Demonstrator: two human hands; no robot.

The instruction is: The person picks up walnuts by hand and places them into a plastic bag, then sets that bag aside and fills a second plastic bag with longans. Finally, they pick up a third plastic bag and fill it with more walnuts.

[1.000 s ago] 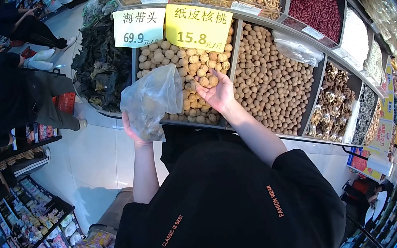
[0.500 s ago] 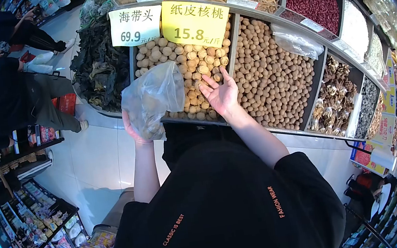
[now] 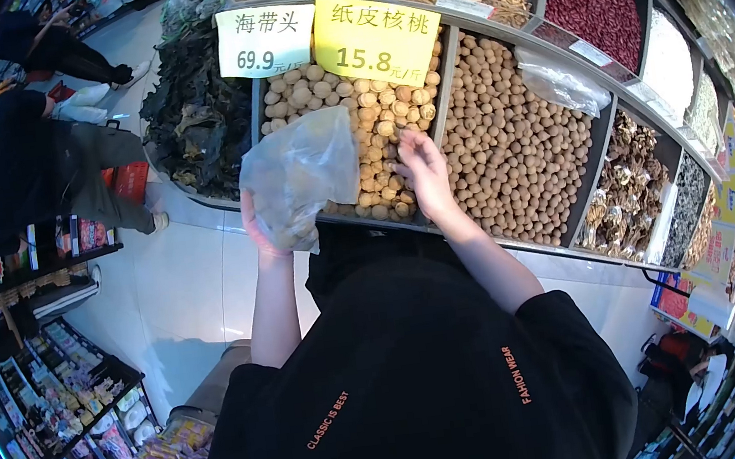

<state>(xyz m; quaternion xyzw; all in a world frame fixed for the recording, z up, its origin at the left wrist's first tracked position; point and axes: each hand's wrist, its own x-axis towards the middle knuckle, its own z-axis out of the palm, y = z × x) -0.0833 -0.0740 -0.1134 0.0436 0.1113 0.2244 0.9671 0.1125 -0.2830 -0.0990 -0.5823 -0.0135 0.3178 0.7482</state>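
My left hand (image 3: 262, 226) is closed on a clear plastic bag (image 3: 305, 168) with brownish contents, from below and its left side. The bag hangs over the front of the walnut bin, and most of that hand's fingers are behind it. Over the walnuts (image 3: 379, 122), my right hand (image 3: 424, 172) has its fingers curled inward, near the bin's right divider. What those fingers hold, if anything, is hidden. A yellow price sign (image 3: 376, 40) stands behind the walnuts, with a white one (image 3: 265, 42) to its left.
Dark dried kelp (image 3: 203, 121) fills the bin on the left. Small round brown nuts (image 3: 508, 139) lie to the right, with a loose plastic bag (image 3: 562, 82) on them. Dried mushrooms (image 3: 628, 184) are farther right. A person in dark clothes (image 3: 21, 171) stands at left near a red basket (image 3: 130, 181).
My right hand has turned from palm up with spread fingers to curled fingers, slightly lower over the walnuts. The left hand still holds the bag. The whole view has shifted slightly.
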